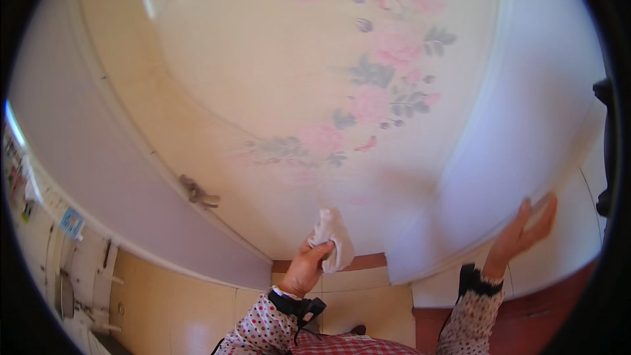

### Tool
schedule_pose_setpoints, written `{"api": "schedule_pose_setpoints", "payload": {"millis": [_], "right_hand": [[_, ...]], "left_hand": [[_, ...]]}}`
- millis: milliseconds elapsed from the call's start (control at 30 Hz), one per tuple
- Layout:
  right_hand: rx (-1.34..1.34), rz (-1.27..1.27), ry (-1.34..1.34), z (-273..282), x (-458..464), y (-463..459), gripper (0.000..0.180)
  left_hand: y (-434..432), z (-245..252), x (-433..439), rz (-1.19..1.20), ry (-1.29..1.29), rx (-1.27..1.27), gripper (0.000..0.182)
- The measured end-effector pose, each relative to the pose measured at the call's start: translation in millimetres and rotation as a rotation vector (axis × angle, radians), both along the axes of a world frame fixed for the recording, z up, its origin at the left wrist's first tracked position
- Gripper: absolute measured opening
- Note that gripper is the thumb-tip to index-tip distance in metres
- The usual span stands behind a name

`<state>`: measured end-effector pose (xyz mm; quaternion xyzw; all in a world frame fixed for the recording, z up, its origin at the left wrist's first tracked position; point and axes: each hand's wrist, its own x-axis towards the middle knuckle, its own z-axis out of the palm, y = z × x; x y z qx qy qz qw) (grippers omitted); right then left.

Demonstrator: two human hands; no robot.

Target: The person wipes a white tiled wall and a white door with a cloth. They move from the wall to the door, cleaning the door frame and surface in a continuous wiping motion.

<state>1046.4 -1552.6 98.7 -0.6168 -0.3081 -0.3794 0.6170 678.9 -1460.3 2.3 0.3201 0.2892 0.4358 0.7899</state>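
My left hand [305, 266] grips a folded white cloth [334, 244]. The cloth is at the lower part of a cream door [256, 74] printed with pink flowers and grey leaves; whether it touches the surface cannot be told. On the door's left side sits a metal door handle [197, 192]. Off to the right, my right hand [522, 231] holds nothing, with thumb and fingers apart. It is in front of white wall tiles [567, 236], and contact with them is unclear. Both wrists wear black bands over dotted sleeves.
A pale wall [98, 148] flanks the door on the left, a white wall [522, 84] on the right. Beyond the left wall, a white table [59, 261] carries a blue box [72, 223] and other items. Beige tiles [197, 301] cover the floor; a dark red surface [522, 320] lies lower right.
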Motion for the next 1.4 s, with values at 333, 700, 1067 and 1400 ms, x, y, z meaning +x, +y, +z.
{"api": "schedule_pose_setpoints", "payload": {"millis": [333,700,1067,1400], "right_hand": [[-0.761,1.392,0.137,-111,-181,62,0.050],[-0.736,1.448,0.249,-139,-330,91,0.051],[-0.869,1.564,-0.203,-121,-452,104,0.044],[-0.961,1.692,-0.274,-129,-458,82,0.055]], "left_hand": [[-6,-34,12,0.191,0.292,-0.055,0.047],[-25,-23,-127,0.135,0.164,0.169,0.062],[-35,-69,-234,0.505,0.447,0.173,0.042],[-71,-45,-234,0.477,0.435,0.227,0.066]]}}
